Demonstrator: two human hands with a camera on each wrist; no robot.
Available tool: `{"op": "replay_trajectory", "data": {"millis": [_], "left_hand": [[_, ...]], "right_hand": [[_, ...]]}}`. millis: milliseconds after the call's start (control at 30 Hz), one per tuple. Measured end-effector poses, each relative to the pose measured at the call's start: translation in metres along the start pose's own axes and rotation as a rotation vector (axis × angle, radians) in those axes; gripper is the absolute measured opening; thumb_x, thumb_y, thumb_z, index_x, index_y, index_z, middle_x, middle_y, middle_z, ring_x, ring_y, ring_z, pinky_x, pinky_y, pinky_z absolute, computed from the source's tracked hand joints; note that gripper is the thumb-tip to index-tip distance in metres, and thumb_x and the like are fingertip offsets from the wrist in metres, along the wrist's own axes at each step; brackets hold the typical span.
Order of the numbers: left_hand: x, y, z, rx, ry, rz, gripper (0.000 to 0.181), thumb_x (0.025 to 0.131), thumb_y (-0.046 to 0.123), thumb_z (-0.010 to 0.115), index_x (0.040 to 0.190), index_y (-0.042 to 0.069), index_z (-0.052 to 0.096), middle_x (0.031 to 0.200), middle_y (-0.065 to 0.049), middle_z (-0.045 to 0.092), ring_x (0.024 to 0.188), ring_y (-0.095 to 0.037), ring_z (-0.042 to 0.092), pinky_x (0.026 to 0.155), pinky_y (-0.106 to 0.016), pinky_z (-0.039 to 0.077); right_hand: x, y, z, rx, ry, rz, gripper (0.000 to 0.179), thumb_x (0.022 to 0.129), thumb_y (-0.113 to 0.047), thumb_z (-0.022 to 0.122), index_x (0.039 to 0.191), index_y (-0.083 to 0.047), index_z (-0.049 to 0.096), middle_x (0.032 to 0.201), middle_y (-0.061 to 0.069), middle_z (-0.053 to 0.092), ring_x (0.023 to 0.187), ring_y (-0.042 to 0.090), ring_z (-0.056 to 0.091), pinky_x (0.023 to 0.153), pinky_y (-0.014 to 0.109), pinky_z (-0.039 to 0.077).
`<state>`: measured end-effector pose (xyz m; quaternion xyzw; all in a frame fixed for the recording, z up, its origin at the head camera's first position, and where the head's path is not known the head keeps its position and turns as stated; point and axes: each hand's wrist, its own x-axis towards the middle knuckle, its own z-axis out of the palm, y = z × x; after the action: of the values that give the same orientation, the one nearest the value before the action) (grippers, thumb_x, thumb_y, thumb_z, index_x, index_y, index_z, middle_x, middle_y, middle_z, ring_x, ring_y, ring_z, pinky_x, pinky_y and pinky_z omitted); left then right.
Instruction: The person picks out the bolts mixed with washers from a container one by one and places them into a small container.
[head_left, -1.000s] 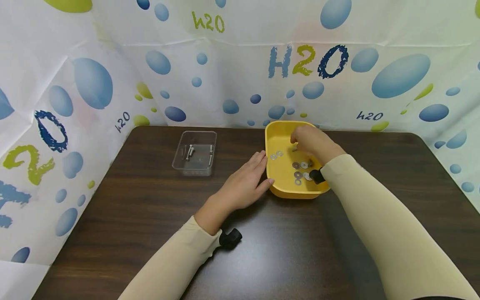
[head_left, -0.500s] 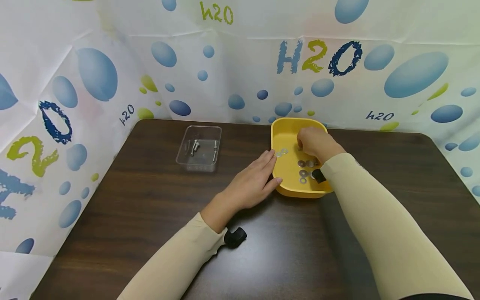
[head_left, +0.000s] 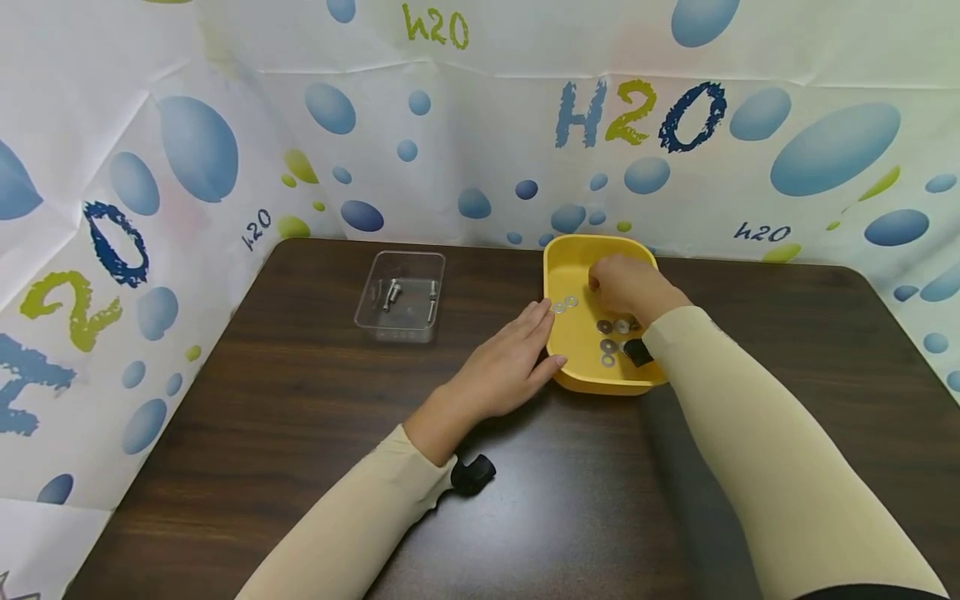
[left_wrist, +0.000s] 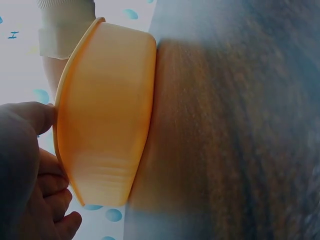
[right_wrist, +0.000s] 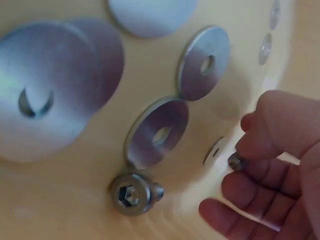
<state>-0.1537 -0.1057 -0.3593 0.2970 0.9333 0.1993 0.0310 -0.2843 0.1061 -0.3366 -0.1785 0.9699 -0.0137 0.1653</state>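
Note:
In the head view my right hand reaches into the yellow tray. The right wrist view shows its thumb and fingers pinching a small metal bolt, mostly hidden by the fingers. Around it lie several flat washers and a hex-socket bolt on the tray floor. My left hand rests against the tray's left wall, fingers straight; in the left wrist view the thumb touches the rim.
A clear plastic box holding several bolts stands to the left of the tray on the dark wooden table. A white printed sheet hangs behind the table edge.
My right fingers have gone down onto a bolt in the tray and pinched it. The head view has shifted slightly; my left hand stays at the tray's side.

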Motion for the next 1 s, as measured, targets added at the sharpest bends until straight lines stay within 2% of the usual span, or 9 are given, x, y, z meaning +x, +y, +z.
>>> {"op": "replay_trajectory", "data": {"millis": [267,433,533,667,767,1000], "left_hand": [[0.000,0.000,0.000,0.005,-0.001,-0.005,0.069,0.105,0.046,0.037,0.156,0.001,0.021,0.165,-0.012,0.014,0.153,-0.021,0.010,0.123,-0.038,0.019],[0.000,-0.001,0.001,0.000,-0.008,-0.011,0.069,0.105,0.046,0.037,0.156,0.002,0.021,0.165,-0.011,0.013,0.153,-0.020,0.010,0.123,-0.038,0.019],[0.000,-0.001,0.001,-0.001,-0.009,-0.010,0.069,0.105,0.046,0.037,0.156,0.002,0.021,0.165,-0.010,0.012,0.153,-0.020,0.010,0.123,-0.038,0.019],[0.000,-0.001,0.000,0.000,-0.005,-0.003,0.069,0.105,0.045,0.037,0.156,0.001,0.021,0.165,-0.011,0.013,0.153,-0.021,0.011,0.123,-0.039,0.020],[0.000,-0.001,0.000,0.002,-0.001,0.005,0.069,0.105,0.045,0.037,0.156,0.001,0.021,0.165,-0.013,0.015,0.153,-0.023,0.013,0.123,-0.039,0.020],[0.000,-0.001,0.000,0.000,-0.004,0.000,0.069,0.105,0.045,0.037,0.156,0.001,0.021,0.165,-0.012,0.014,0.153,-0.023,0.012,0.123,-0.039,0.019]], "right_hand": [[0.003,-0.001,-0.004,0.170,0.066,-0.052,0.013,0.087,-0.011,0.061,0.084,-0.006,0.073,0.082,0.007,0.070,0.075,0.023,0.059,0.073,0.035,0.050],[0.005,-0.002,-0.005,0.250,0.049,-0.059,0.013,0.088,-0.011,0.066,0.092,-0.005,0.077,0.090,0.008,0.074,0.081,0.022,0.062,0.078,0.036,0.054],[0.004,-0.003,-0.006,0.241,0.020,-0.059,0.012,0.088,-0.012,0.070,0.093,-0.005,0.078,0.092,0.008,0.075,0.084,0.023,0.064,0.081,0.038,0.055],[0.001,-0.004,-0.007,0.172,-0.029,-0.051,0.011,0.087,-0.010,0.071,0.094,-0.007,0.079,0.094,0.007,0.075,0.090,0.023,0.066,0.086,0.040,0.055],[-0.001,-0.005,-0.008,0.129,-0.063,-0.034,0.012,0.088,-0.010,0.070,0.095,-0.008,0.079,0.096,0.006,0.074,0.088,0.022,0.065,0.085,0.039,0.055],[-0.004,-0.010,-0.006,0.029,-0.044,-0.080,0.009,0.087,-0.013,0.071,0.091,-0.009,0.078,0.090,0.004,0.073,0.078,0.020,0.063,0.079,0.038,0.055]]}}
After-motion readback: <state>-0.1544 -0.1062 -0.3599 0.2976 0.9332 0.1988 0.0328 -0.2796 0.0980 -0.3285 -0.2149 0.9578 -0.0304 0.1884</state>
